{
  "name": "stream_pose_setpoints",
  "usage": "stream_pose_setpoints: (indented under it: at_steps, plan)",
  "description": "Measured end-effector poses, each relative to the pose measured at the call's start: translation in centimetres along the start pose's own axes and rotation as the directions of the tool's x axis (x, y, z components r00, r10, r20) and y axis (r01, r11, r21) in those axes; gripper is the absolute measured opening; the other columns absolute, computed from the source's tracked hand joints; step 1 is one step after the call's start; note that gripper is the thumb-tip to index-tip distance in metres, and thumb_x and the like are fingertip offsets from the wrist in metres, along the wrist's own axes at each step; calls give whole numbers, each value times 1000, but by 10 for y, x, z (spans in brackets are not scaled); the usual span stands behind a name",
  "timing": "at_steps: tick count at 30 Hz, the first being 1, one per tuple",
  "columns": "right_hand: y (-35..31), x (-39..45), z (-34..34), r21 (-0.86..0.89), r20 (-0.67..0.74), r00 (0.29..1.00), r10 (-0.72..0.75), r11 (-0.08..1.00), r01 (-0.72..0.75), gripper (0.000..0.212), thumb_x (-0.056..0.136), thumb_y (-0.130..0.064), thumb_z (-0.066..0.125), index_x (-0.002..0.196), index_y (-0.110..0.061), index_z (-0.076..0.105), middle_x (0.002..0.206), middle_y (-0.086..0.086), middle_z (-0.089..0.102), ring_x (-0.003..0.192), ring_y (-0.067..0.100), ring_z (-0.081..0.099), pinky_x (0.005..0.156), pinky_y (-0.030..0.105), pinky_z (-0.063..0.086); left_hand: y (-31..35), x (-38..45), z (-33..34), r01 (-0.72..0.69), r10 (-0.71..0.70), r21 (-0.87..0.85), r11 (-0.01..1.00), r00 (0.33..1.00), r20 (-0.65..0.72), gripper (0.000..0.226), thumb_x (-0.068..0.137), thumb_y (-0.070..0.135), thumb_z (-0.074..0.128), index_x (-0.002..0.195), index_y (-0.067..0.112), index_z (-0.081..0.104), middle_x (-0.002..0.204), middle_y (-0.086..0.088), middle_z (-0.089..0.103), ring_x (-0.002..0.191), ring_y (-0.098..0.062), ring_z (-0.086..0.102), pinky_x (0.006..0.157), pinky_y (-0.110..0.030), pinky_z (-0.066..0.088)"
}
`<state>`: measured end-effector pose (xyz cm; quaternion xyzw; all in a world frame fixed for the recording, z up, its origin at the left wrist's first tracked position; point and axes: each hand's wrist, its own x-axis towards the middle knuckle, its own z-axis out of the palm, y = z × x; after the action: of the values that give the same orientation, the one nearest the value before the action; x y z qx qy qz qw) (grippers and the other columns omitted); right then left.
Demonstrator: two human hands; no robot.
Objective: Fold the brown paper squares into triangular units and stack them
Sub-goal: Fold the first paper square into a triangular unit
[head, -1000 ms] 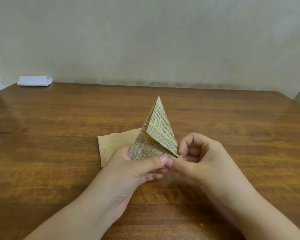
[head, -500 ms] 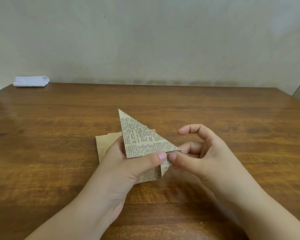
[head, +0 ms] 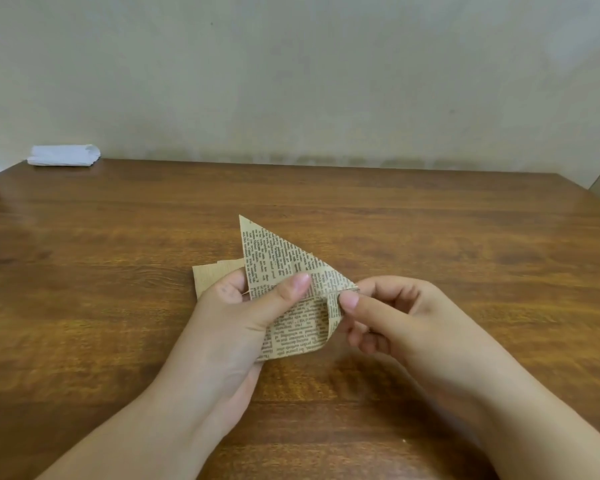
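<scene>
The printed paper unit [head: 278, 261] is held just above the counter [head: 430, 237], in front of the plain brown squares [head: 215, 275]; the left hand [head: 236, 323] grips it, thumb pressed on its face; the right hand [head: 399, 320] pinches its right corner, fingers curled. The lower flap bulges loose; if either pinch slips, the crease could likely wander or spring open. The counter is glossy dark wood; a white folded cloth [head: 64, 155] lies far left of the squares, against a pale wall [head: 291, 81].
</scene>
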<state>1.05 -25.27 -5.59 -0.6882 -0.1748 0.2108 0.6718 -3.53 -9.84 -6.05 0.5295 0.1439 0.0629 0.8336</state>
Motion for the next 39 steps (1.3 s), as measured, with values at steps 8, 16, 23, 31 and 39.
stream_pose_setpoints:
  at_steps: [8,16,23,31,39]
  plan:
    - [5,1,1,-130,-49,998,-30,991,23,27,66,-38,71,59,-12,68,57,3,61,53,9,49,53,20,39,-2,-1,1,26,-29,100,995,999,26,54,54,9,77,107,9,66,95,-8,75,91,-23,72,87,-41,52]
    - [3,0,1,-98,-53,998,-34,995,29,26,63,-39,71,62,-13,70,60,4,61,53,8,49,55,22,41,-2,-1,1,-28,32,126,992,999,-25,46,61,4,76,106,10,66,95,-7,75,90,-23,72,88,-43,52]
    - [0,-1,1,-39,-82,996,-32,999,29,18,63,-32,71,62,-14,72,59,4,63,50,6,50,49,16,40,-2,-2,1,-65,66,123,990,998,-6,42,64,2,75,104,10,67,93,-7,75,87,-23,73,76,-36,55]
    - [2,0,1,-29,-102,994,-37,999,34,16,71,-22,73,58,-15,70,55,3,60,48,6,48,48,15,38,-2,-2,2,-139,145,184,973,989,-18,35,68,-3,76,100,10,66,88,-4,76,82,-19,73,71,-33,56]
    - [1,0,-5,73,-13,1000,26,997,-25,15,67,-25,73,57,-17,67,57,2,59,53,7,49,50,15,40,-3,-1,2,-151,153,164,975,988,0,41,67,-3,75,104,11,65,92,-5,76,86,-20,73,75,-35,55]
